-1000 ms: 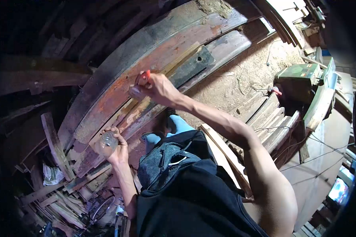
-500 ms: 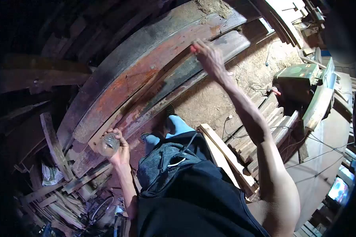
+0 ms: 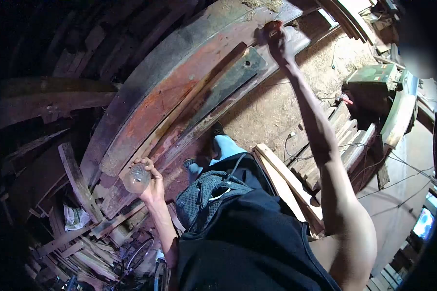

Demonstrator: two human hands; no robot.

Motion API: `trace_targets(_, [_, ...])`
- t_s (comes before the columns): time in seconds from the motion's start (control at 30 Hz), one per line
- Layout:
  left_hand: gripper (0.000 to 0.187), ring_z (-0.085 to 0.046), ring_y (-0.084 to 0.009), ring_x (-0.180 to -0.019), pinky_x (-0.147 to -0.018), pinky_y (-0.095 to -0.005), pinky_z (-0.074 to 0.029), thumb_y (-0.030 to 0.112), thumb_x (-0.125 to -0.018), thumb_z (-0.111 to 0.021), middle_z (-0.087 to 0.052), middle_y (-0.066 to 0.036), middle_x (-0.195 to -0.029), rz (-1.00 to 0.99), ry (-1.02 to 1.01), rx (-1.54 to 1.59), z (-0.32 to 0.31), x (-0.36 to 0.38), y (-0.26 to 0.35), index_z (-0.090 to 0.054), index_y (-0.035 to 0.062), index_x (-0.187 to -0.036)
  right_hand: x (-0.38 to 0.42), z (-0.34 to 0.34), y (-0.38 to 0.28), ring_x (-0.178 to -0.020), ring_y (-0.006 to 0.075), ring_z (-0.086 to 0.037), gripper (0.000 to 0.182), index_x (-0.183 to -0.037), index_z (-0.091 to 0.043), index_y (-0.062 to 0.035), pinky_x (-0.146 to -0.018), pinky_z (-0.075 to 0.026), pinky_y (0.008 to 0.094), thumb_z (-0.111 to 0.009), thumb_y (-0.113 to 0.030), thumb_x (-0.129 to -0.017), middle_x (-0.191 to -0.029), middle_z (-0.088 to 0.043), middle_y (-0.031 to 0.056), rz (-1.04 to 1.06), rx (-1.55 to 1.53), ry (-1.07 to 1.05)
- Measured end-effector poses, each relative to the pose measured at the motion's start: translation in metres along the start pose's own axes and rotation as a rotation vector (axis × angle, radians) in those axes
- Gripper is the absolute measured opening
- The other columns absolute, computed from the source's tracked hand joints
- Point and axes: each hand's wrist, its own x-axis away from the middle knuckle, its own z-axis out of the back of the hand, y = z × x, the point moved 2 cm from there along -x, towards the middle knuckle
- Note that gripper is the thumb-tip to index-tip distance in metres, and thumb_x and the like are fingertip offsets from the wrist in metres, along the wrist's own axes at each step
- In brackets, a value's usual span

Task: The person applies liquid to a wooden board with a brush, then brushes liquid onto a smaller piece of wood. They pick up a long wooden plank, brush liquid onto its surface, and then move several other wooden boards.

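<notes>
Reddish item (image 3: 273, 29): just beyond the holed end of the dark board (image 3: 224, 85); shade hides its exact form.
Right grip (image 3: 279, 46): fingers curled, seemingly around that item; I cannot tell whether it touches wood.
Left grip (image 3: 153, 186): fingers wrapped round the clear container.
Clear container (image 3: 136, 180): near the lower end of the red-stained beam (image 3: 176, 92); I judge it best held steady, away from hard edges.
Outstretched right arm (image 3: 320, 128): calls, in my judgement, for a controlled, unstrained reach.
</notes>
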Motion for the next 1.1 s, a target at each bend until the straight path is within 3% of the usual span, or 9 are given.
trace_targets(0.13, [0.022,-0.053,-0.0204,-0.098,-0.073,-0.0298,-0.055,0.01,-0.084,-0.063,-0.057,-0.007,-0.101,0.058,0.067,0.087,0.008,0.0,0.0,-0.057,0.0005,-0.103,-0.013,0.01,-0.044,-0.072,0.0267,-0.06,0.022,-0.084,-0.055,-0.0073,-0.063,-0.047,0.0375,-0.054,-0.026,-0.095,-0.08,-0.063,0.0124,0.053,0.248,-0.049])
trace_targets(0.23, [0.025,-0.053,-0.0213,-0.099,-0.073,-0.0308,-0.055,0.01,-0.081,-0.064,-0.057,-0.008,-0.1,0.076,0.081,0.081,0.012,-0.004,-0.001,-0.057,0.001,-0.103,0.043,-0.035,-0.058,-0.089,0.0255,-0.061,0.029,-0.12,-0.055,-0.0158,-0.069,-0.057,0.0354,-0.052,-0.019,-0.091,-0.107,-0.063,0.0076,0.52,0.713,-0.303])
trace_targets(0.4, [0.025,-0.053,-0.021,-0.098,-0.073,-0.0317,-0.055,0.009,-0.079,-0.063,-0.056,-0.008,-0.102,0.107,0.062,0.065,-0.002,-0.008,-0.009,-0.057,0.002,-0.102,0.087,-0.088,-0.17,-0.084,0.0305,-0.067,0.019,-0.102,-0.06,-0.0068,-0.067,-0.054,0.0391,-0.064,-0.016,-0.086,-0.092,-0.067,0.0128,0.104,0.029,-0.71])
trace_targets(0.53, [0.025,-0.053,-0.0206,-0.098,-0.074,-0.0317,-0.057,0.012,-0.082,-0.064,-0.056,-0.007,-0.104,0.084,0.018,0.037,-0.015,-0.004,-0.004,-0.058,0.0024,-0.104,0.071,-0.093,-0.091,-0.062,0.0225,-0.06,0.018,-0.101,-0.062,-0.0029,-0.06,-0.05,0.0372,-0.063,-0.014,-0.086,-0.079,-0.066,0.0115,-0.261,-0.26,-0.496])
trace_targets(0.63, [0.024,-0.052,-0.0202,-0.097,-0.073,-0.0303,-0.056,0.01,-0.082,-0.062,-0.056,-0.007,-0.102,0.052,0.014,0.024,-0.017,0.0,0.001,-0.057,0.0012,-0.103,0.035,-0.036,0.004,-0.058,0.0166,-0.064,0.022,-0.113,-0.06,-0.0031,-0.053,-0.052,0.0298,-0.053,-0.01,-0.093,-0.084,-0.069,0.0117,-0.394,0.359,-0.118])
trace_targets(0.7, [0.02,-0.052,-0.0195,-0.097,-0.073,-0.0291,-0.055,0.008,-0.084,-0.06,-0.056,-0.006,-0.1,0.042,0.041,0.051,-0.016,0.005,0.003,-0.056,0.0004,-0.102,0.006,0.005,-0.017,-0.065,0.0157,-0.063,0.011,-0.098,-0.062,-0.0037,-0.058,-0.05,0.0284,-0.057,-0.012,-0.092,-0.075,-0.065,0.0097,-0.049,-0.29,0.092])
trace_targets(0.8, [0.02,-0.052,-0.0193,-0.097,-0.073,-0.0293,-0.055,0.008,-0.083,-0.061,-0.057,-0.007,-0.1,0.054,0.089,0.093,-0.001,0.005,0.007,-0.057,0.0006,-0.101,-0.012,0.02,-0.048,-0.077,0.0228,-0.065,0.011,-0.099,-0.061,-0.0065,-0.065,-0.05,0.0353,-0.058,-0.015,-0.092,-0.088,-0.067,0.0111,-0.005,0.199,0.079])
trace_targets(1.0, [0.022,-0.052,-0.0206,-0.099,-0.072,-0.0292,-0.057,0.012,-0.082,-0.067,-0.056,-0.007,-0.102,0.074,0.093,0.07,0.017,0.003,0.018,-0.059,0.0008,-0.099,0.105,-0.1,-0.115,-0.104,0.0243,-0.058,0.048,-0.133,-0.046,-0.0173,-0.076,-0.059,0.0342,-0.059,-0.023,-0.087,-0.124,-0.055,0.0063,0.622,0.773,-0.633])
trace_targets(1.1, [0.023,-0.053,-0.0202,-0.097,-0.073,-0.0291,-0.057,0.011,-0.081,-0.067,-0.057,-0.006,-0.101,0.013,0.136,0.064,0.011,0.004,0.016,-0.06,0.0018,-0.101,0.157,-0.158,-0.192,-0.099,0.0291,-0.061,0.043,-0.126,-0.052,-0.0127,-0.073,-0.057,0.0381,-0.062,-0.019,-0.085,-0.113,-0.058,0.0133,0.365,0.069,-0.767])
